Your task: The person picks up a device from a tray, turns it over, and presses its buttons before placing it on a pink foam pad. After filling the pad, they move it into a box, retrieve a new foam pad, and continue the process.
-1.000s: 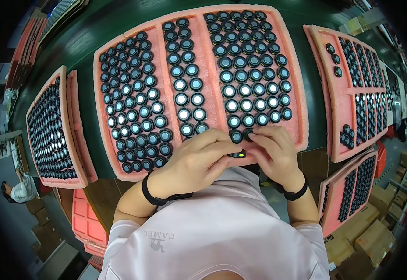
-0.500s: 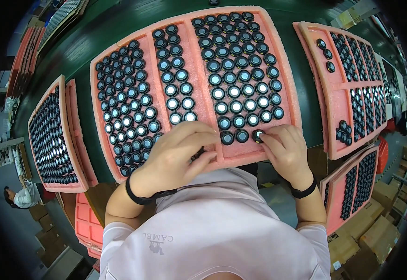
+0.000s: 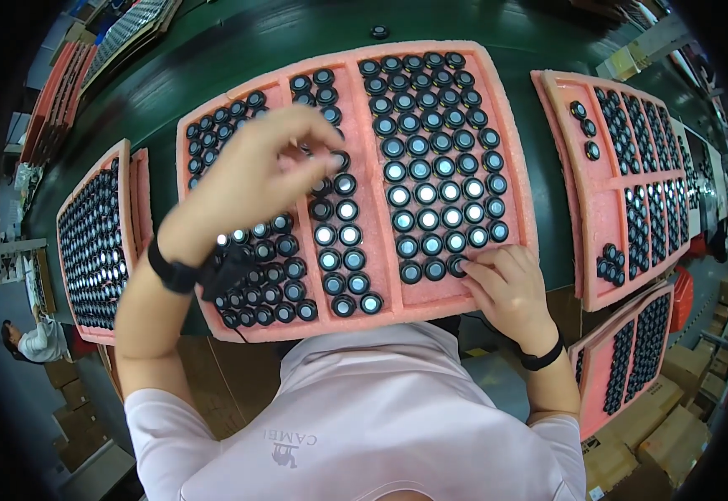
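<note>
A pink foam tray (image 3: 456, 302) holds rows of small round black parts with silvery centres (image 3: 439, 193). My left hand (image 3: 276, 154) hovers over the tray's left and middle compartments, blurred by motion. Its thumb and forefinger curve toward each other beside a round part in the middle column; whether they grip it I cannot tell. At the front of the right compartment, my right hand (image 3: 507, 288) has thumb and fingers closed on a round black part (image 3: 457, 266), at the right end of the nearest row. The fingers partly hide this part.
On the green table (image 3: 238, 37) one loose round part (image 3: 379, 32) lies beyond the tray. More filled foam trays stand at the left (image 3: 130, 284) and right (image 3: 602, 171). Cardboard boxes (image 3: 660, 388) are at the lower right. A person (image 3: 38, 341) is at the far left.
My left hand has moved away from me and to the left, uncovering the middle column's near end. My right hand stays at the same part. The tray appears lower in view.
</note>
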Available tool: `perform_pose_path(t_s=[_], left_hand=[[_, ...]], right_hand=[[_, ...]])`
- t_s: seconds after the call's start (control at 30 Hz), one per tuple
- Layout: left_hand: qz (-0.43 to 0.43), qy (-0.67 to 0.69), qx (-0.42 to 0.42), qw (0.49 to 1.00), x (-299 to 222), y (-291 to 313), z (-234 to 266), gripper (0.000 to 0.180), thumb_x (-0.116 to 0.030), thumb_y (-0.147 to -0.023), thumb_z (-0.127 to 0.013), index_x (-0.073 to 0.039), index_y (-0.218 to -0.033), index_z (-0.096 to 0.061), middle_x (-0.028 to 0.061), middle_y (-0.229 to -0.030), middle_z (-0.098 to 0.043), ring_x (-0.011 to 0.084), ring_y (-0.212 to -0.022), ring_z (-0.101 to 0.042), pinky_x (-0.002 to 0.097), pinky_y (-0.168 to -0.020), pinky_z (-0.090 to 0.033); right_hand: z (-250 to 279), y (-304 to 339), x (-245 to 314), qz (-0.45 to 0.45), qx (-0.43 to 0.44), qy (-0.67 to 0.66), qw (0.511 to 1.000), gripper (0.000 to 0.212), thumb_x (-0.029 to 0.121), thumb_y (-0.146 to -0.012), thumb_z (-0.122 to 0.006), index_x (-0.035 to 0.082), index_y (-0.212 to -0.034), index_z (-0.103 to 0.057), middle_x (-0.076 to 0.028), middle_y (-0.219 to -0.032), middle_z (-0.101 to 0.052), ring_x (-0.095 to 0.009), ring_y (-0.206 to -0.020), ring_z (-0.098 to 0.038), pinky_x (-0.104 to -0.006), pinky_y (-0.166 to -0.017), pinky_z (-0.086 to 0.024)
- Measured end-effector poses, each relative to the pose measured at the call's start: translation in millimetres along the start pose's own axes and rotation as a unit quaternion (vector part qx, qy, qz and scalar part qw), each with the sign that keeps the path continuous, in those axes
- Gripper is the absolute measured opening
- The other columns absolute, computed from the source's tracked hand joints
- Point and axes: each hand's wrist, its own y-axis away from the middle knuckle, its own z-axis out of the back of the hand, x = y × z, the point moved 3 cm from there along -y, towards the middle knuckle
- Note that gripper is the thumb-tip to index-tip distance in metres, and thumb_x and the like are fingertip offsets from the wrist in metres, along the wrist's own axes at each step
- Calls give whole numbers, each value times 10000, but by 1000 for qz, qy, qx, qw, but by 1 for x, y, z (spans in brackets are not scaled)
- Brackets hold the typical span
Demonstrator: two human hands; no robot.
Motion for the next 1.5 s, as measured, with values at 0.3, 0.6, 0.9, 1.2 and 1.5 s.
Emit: perform_pose_path(t_s=[0.3,0.6,0.9,1.2,1.5], left_hand=[[21,-205,0,979,79,-140,24,207,-128,-851,-652,5,-1009,-635,90,-868,-658,198,-817,-647,296,-725,-511],[60,-322,19,945,142,-206,7,291,-151,-819,-688,-10,-1071,-650,159,-945,-682,310,-869,-654,374,-802,-514],[105,-287,79,949,164,-212,14,382,-142,-782,-723,-27,-1138,-640,170,-1061,-675,324,-978,-647,373,-849,-509],[44,-160,-5,986,139,-161,40,319,-59,-804,-722,-31,-1113,-645,61,-900,-633,154,-813,-595,276,-759,-493],[-16,174,-95,980,16,-8,34,333,-73,-901,-634,8,-1222,-597,71,-1063,-643,126,-981,-617,267,-888,-493]], right_hand=[[51,-28,-31,-40,-5,32,999,220,3,-698,-725,24,-904,-653,-103,-905,-617,-292,-850,-587,-385,-742,-457],[110,-42,-126,-175,-32,83,980,188,-24,-785,-641,-10,-972,-627,-150,-954,-622,-310,-925,-607,-371,-837,-473],[87,-97,-219,-131,40,108,985,316,-72,-783,-600,-14,-1094,-603,-151,-1034,-594,-310,-930,-597,-324,-858,-474],[87,-111,-171,-167,3,-41,985,301,-100,-801,-593,-10,-1088,-602,-100,-986,-552,-216,-917,-593,-315,-816,-482],[70,-68,-29,-112,-13,-297,948,248,-77,-792,-648,-31,-1025,-578,-67,-993,-533,-143,-928,-562,-272,-822,-478]])
